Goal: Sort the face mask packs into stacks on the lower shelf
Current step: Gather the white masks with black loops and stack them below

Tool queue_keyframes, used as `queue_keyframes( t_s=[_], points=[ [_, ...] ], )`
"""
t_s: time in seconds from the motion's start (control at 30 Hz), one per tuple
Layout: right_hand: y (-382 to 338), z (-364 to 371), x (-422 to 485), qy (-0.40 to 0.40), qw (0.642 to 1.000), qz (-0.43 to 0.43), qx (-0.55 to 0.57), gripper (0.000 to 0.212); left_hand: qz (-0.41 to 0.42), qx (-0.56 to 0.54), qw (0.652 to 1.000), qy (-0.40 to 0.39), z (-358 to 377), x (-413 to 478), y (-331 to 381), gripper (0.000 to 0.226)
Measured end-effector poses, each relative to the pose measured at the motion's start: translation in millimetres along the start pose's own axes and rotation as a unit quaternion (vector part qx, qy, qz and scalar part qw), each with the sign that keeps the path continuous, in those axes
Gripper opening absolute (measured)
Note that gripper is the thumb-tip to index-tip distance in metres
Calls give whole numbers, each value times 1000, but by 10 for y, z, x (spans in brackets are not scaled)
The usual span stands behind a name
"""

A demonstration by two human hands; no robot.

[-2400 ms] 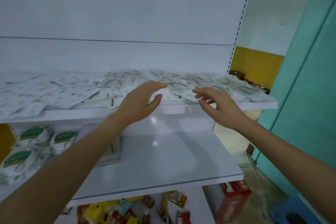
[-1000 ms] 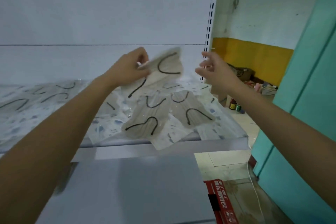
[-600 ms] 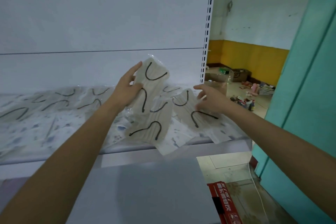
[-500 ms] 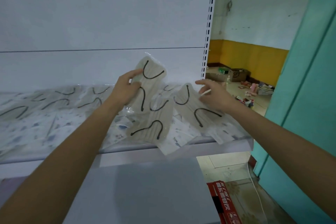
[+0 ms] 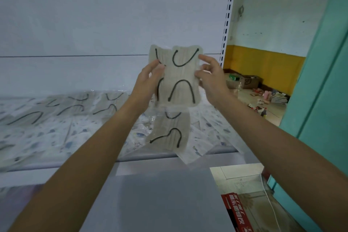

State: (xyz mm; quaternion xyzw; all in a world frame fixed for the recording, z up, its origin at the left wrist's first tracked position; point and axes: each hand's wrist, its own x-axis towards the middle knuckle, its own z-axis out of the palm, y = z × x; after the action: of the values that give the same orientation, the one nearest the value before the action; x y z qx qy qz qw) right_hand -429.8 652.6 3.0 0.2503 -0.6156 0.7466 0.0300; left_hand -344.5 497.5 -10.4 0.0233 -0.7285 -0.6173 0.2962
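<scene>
Gripping mask packs point(image 5: 180, 79) at side edges — left hand point(image 5: 148, 81) | right hand point(image 5: 211, 79) | above shelf point(image 5: 75, 166)

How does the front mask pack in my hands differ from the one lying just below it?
The front pack is upright midair, held by left hand and right hand; the shelf pack lies flat, untouched. The front pack's loops curve evenly; the shelf pack's lower loop kinks. Both are beige with black loops.

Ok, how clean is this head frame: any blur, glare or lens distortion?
Head view: the held mask packs are fairly sharp, ear loops readable; the loose packs at far left smear soft; the shelf upright leans, likely wide-angle distortion; the light is dim and bluish, with only a faint sheen on the plastic and no hard glare.
</scene>
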Motion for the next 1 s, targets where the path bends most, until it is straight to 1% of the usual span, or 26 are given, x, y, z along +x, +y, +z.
queue_keyframes(
  t_s=[0.07, 0.13, 0.23, 0.4, 0.53, 0.63, 0.7, 0.8, 0.87, 0.93, 1.0],
  points=[
    [77, 148, -55, -18, 999, -9, -25, 41, 28, 10, 999, 14, 39, -43, 12, 54],
    [111, 209, -86, -23, 999, -18, -46, 41, 48, 23, 998, 23, 29, -80, -9, 51],
    [115, 234, -111, -25, 998, -27, -57, 41, 56, 22, 998, 21, -49, -117, -42, 51],
    [50, 107, -125, -6, 994, -64, -86, 40, 66, 35, 996, 52, -196, -171, -64, 42],
    [28, -6, -93, 20, 996, -37, -74, 40, 62, 23, 996, 57, -276, -188, -97, 36],
    [72, 101, -151, -21, 996, -39, -78, 37, 56, 22, 997, 56, -266, -150, -129, 28],
    [102, 226, -198, -46, 993, -50, -101, 34, 55, 23, 997, 53, -237, -144, -125, 36],
    [111, 295, -203, -45, 983, -59, -170, 33, 88, 50, 993, 68, -298, -166, -124, 50],
    [124, 204, -187, -62, 958, -42, -275, 42, 104, 56, 988, 98, -427, -170, -141, 54],
    [191, 91, -189, -142, 905, 25, -399, 62, 103, 66, 983, 135, -561, -154, -173, 51],
    [288, 47, -228, -221, 843, 99, -480, 85, 89, 75, 979, 166, -637, -145, -198, 46]
  ],
)
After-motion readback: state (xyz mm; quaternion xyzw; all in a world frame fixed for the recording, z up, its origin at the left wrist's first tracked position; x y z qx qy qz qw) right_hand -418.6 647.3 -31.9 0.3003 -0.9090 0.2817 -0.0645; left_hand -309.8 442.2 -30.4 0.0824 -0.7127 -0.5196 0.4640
